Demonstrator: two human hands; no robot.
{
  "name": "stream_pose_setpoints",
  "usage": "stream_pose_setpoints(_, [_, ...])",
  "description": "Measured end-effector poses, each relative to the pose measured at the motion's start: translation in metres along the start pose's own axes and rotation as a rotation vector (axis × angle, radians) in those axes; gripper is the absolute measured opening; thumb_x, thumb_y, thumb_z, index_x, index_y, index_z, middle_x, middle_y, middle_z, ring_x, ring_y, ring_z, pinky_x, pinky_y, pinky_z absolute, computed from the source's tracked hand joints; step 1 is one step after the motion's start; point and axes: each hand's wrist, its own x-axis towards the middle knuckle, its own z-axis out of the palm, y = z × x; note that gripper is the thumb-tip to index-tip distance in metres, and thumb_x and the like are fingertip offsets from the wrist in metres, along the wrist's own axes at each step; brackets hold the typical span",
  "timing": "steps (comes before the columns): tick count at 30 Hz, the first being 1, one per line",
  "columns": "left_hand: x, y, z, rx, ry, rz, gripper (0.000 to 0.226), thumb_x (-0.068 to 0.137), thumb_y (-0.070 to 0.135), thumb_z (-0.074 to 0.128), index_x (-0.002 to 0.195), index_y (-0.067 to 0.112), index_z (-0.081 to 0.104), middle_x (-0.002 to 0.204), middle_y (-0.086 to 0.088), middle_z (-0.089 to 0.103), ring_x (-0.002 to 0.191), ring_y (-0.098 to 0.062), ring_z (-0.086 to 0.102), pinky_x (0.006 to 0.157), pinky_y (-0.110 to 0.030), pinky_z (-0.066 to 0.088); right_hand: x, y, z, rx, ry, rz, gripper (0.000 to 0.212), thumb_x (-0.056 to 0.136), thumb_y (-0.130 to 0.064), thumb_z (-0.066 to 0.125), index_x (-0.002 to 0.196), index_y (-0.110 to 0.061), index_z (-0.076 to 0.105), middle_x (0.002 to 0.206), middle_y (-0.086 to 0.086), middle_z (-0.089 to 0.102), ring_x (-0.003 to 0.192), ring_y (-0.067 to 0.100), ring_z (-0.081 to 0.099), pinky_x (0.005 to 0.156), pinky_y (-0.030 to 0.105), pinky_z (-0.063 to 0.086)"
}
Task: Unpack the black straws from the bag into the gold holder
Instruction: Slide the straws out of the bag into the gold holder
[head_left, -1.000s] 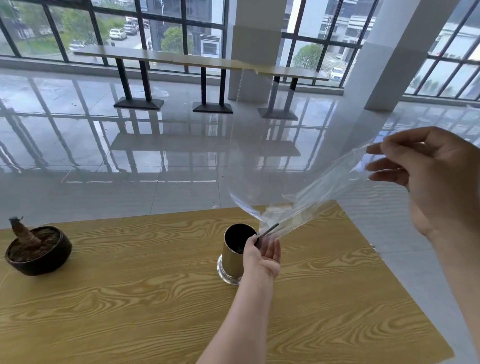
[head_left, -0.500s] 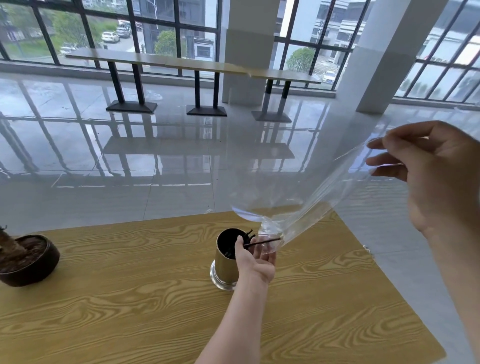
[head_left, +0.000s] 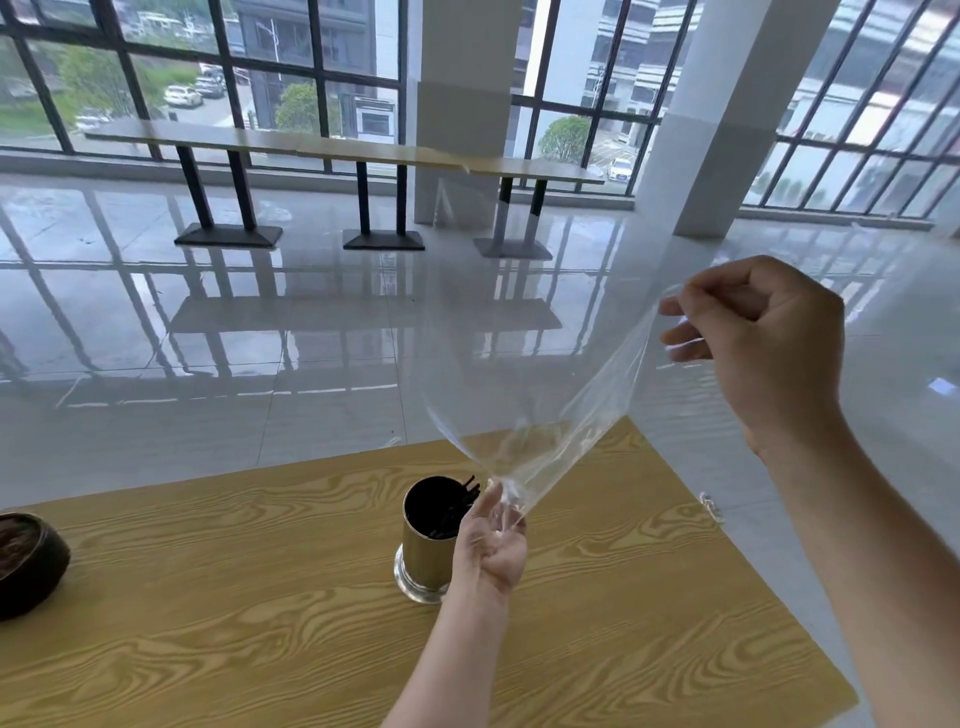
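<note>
- Left hand (head_left: 491, 545): fingers pinch the clear bag (head_left: 545, 431) mouth beside the gold holder (head_left: 428, 545).
- Right hand (head_left: 763, 343): fingers clamp the bag's raised far end.
- Black straws (head_left: 457, 506): in the holder; the bag looks empty.
- Next, probably: set the bag aside.

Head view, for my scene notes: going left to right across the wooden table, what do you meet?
Dark round plant pot → gold cylindrical holder with black straws → left hand gripping the clear plastic bag → raised right hand.

glossy clear plastic bag (head_left: 561, 415), shiny gold metal holder (head_left: 423, 558), wood-grain table (head_left: 208, 597), polished floor (head_left: 260, 338)
</note>
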Motion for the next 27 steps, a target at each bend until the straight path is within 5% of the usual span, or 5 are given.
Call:
stream_pose_setpoints(6, [0.003, -0.002, -0.003, -0.026, 0.032, -0.041, 0.024, 0.083, 0.019, 0.075, 0.103, 0.011, 0.065, 0.127, -0.012, 0.06, 0.115, -0.032, 0.061, 0.076, -0.042, 0.054, 0.008, -0.009, -0.004, 0.041, 0.051, -0.004, 0.011, 0.086, -0.013, 0.065, 0.08, -0.022, 0.07, 0.079, 0.005, 0.078, 0.06, 0.03, 0.073, 0.054, 0.037, 0.059])
stream_pose_setpoints(13, [0.013, -0.011, -0.005, -0.025, 0.03, -0.051, 0.058, 0.087, 0.038, 0.073, 0.131, 0.011, 0.048, 0.133, -0.018, 0.055, 0.109, -0.038, 0.063, 0.096, -0.043, 0.052, 0.014, -0.024, -0.006, 0.058, 0.094, -0.069, 0.014, 0.085, -0.014, 0.065, 0.078, -0.025, 0.07, 0.077, 0.003, 0.078, 0.056, 0.028, 0.072, 0.051, 0.032, 0.057])
stream_pose_setpoints(17, [0.006, -0.024, 0.001, 0.112, -0.049, -0.16, 0.068, 0.081, 0.04, 0.078, 0.128, 0.001, 0.048, 0.13, -0.025, 0.058, 0.095, -0.039, 0.07, 0.073, -0.033, 0.055, 0.015, -0.028, -0.008, 0.063, 0.103, -0.072, 0.014, 0.084, -0.012, 0.065, 0.078, -0.023, 0.07, 0.076, 0.004, 0.078, 0.056, 0.028, 0.072, 0.05, 0.031, 0.057])
stream_pose_setpoints(22, [0.003, -0.017, 0.013, 0.298, -0.109, -0.087, 0.043, 0.071, 0.014, 0.083, 0.108, 0.002, 0.065, 0.069, -0.007, 0.068, 0.053, -0.013, 0.062, 0.048, -0.023, 0.05, 0.017, -0.028, -0.015, 0.07, 0.113, -0.078, 0.009, 0.084, -0.011, 0.065, 0.081, -0.018, 0.07, 0.076, 0.004, 0.077, 0.056, 0.028, 0.071, 0.05, 0.031, 0.057])
stream_pose_setpoints(27, [-0.013, 0.032, 0.025, 0.314, -0.182, 0.175, 0.055, 0.077, 0.001, 0.078, 0.128, 0.013, 0.059, 0.083, -0.009, 0.068, 0.056, -0.014, 0.064, 0.049, -0.024, 0.055, 0.022, -0.026, -0.015, 0.091, 0.133, -0.051, 0.008, 0.084, -0.012, 0.064, 0.083, -0.018, 0.07, 0.076, 0.004, 0.077, 0.056, 0.029, 0.071, 0.05, 0.032, 0.057])
